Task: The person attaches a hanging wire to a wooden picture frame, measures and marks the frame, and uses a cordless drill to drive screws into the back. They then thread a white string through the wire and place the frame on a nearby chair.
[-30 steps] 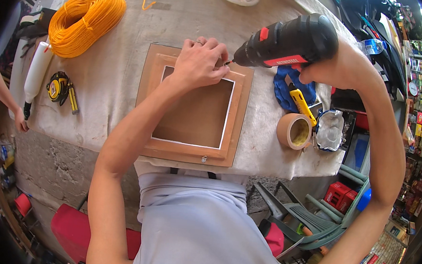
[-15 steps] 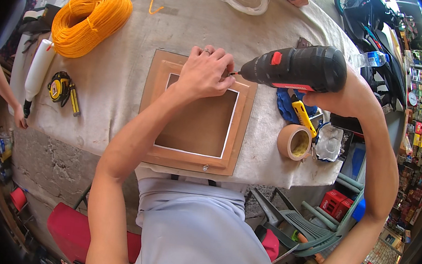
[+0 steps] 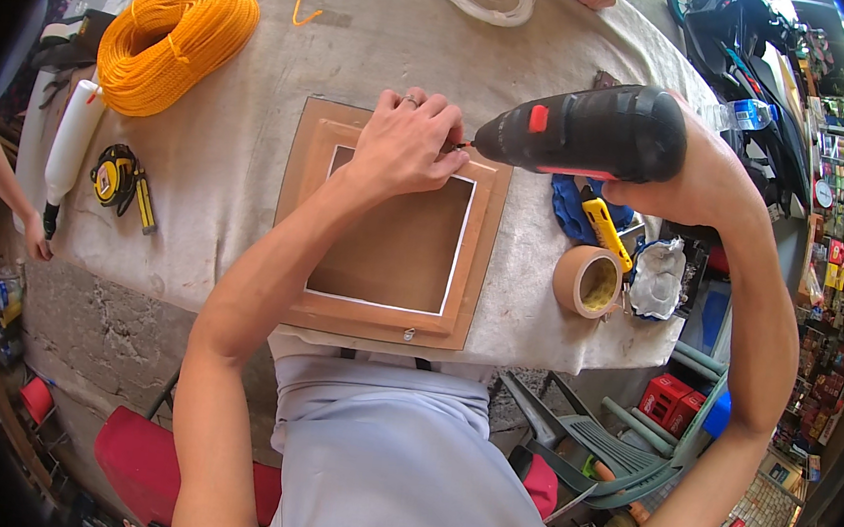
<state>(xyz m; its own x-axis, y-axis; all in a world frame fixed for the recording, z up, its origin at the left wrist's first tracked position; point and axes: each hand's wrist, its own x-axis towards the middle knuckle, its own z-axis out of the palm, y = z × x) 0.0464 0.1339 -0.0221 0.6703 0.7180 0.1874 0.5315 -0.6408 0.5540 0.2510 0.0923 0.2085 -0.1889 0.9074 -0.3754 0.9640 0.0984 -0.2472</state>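
Observation:
A brown wooden picture frame [image 3: 483, 259] with a board back lies face down on the cloth-covered table [image 3: 246, 208]. My left hand [image 3: 408, 142] rests on the frame's far edge, fingers pinched at the drill's bit, holding something too small to make out. My right hand [image 3: 691, 172] grips a black cordless drill [image 3: 584, 132] held level, its tip pointing left at my left fingertips over the frame's far right corner.
A coil of orange rope [image 3: 171, 36], a white sealant tube [image 3: 71, 147] and a yellow tape measure [image 3: 118, 180] lie at the left. A roll of tan tape [image 3: 586, 280], a yellow knife [image 3: 606, 229] and blue cloth sit at the right. Another person's hand [image 3: 38, 240] is at the left edge.
The drill has come down and leftward, closer to the frame, its tip now at my left fingertips. My left hand stayed on the frame's far edge.

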